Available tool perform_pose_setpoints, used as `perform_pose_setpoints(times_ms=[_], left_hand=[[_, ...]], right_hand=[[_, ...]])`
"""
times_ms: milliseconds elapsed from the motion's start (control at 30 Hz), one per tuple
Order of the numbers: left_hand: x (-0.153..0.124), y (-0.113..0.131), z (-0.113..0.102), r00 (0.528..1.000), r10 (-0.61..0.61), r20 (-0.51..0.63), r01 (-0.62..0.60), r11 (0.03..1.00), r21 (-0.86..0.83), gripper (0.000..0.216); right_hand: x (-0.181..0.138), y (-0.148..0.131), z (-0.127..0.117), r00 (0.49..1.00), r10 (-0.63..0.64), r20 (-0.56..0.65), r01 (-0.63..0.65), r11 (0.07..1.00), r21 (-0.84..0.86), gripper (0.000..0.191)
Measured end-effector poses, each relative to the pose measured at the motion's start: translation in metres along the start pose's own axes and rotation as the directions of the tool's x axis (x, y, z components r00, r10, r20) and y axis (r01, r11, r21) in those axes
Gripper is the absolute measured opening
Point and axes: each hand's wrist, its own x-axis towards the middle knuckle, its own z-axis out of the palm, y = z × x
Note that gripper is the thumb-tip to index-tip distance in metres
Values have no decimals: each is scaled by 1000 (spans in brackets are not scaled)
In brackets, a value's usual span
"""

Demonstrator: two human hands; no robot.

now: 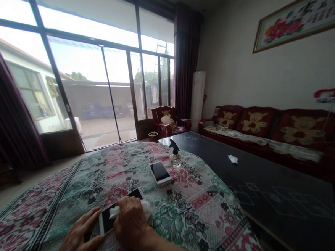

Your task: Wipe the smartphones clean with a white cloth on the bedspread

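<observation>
right hand [131, 220] with cloth [146, 208] atop phone [106, 220]

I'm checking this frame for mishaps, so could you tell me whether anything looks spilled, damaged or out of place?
Nothing spilled or damaged. The only stray item is a crumpled white scrap lying alone on the dark table.

The left hand [78, 239] lies flat, palm down, fingers stretched rightward. Just beside it the right hand [131, 221] arches knuckles-up with fingers curled under, its bare forearm entering from below.
</observation>
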Motion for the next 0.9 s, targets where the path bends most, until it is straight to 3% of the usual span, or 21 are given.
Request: perform_pose_setpoints(times_ms=[167, 267, 333, 467, 567, 700, 900], left_hand=[[-2, -11, 5, 999, -3, 38, 3, 1000, 21, 61], [-2, -10, 1, 996, -15, 88, 11, 999, 45, 63], [0, -2, -4, 992, -43, 116, 37, 998, 53, 66], [3, 23, -20, 977, -120, 174, 114, 992, 45, 68], [5, 37, -29, 961, -175, 213, 173, 985, 30, 68], [6, 48, -35, 959, -192, 210, 195, 981, 3, 66], [10, 64, -39, 940, -260, 222, 260, 965, 28, 68]], right_hand=[[-2, -14, 10, 962, -220, 163, 230, 972, -41, 18], [7, -5, 6, 969, -150, 197, 171, 980, -98, 10], [13, 6, -1, 982, -54, 179, 78, 989, -129, 15], [21, 27, -13, 986, 146, 74, -131, 975, -180, 24], [21, 32, -16, 977, 215, 9, -209, 958, -197, 26], [19, 27, -17, 982, 180, 56, -167, 968, -189, 21], [15, 9, -10, 993, 22, 112, -10, 995, -102, 28]])
